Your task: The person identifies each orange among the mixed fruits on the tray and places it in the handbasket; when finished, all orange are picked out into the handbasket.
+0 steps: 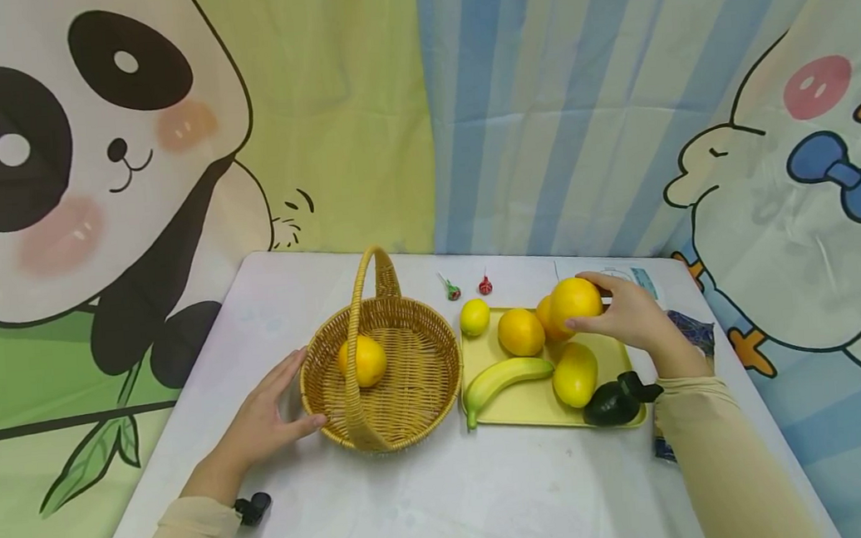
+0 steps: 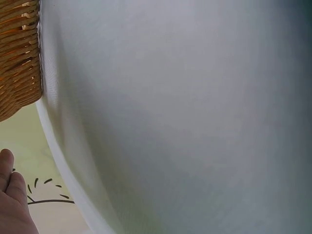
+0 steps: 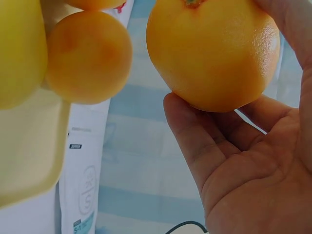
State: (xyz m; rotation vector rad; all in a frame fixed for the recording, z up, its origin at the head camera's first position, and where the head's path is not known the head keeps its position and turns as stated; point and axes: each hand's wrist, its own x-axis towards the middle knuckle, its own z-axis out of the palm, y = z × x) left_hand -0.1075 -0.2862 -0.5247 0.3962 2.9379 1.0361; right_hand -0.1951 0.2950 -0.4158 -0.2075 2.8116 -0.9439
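My right hand (image 1: 632, 317) grips an orange (image 1: 576, 301) between thumb and fingers, above the back right of a yellow tray (image 1: 501, 414). In the right wrist view the held orange (image 3: 214, 48) shows its stem end. Beside the wicker basket (image 1: 427, 432), my left hand (image 1: 264, 418) has its fingers extended, with thumb and fingertips at the left rim. One orange (image 1: 369, 362) lies inside the basket, partly behind the handle. On the tray are another orange (image 1: 521, 333), one more half hidden behind the held one, a lemon (image 1: 475, 317), a banana (image 1: 506, 378), a mango (image 1: 576, 375) and a dark green avocado (image 1: 611, 404).
Two lollipops, one green (image 1: 452, 291) and one red (image 1: 485, 285), lie behind the tray. A dark blue packet (image 1: 693, 332) sits to the right, partly under the right forearm. A white packet (image 3: 80, 185) lies past the tray. Printed curtains hang behind the white table (image 1: 491, 498).
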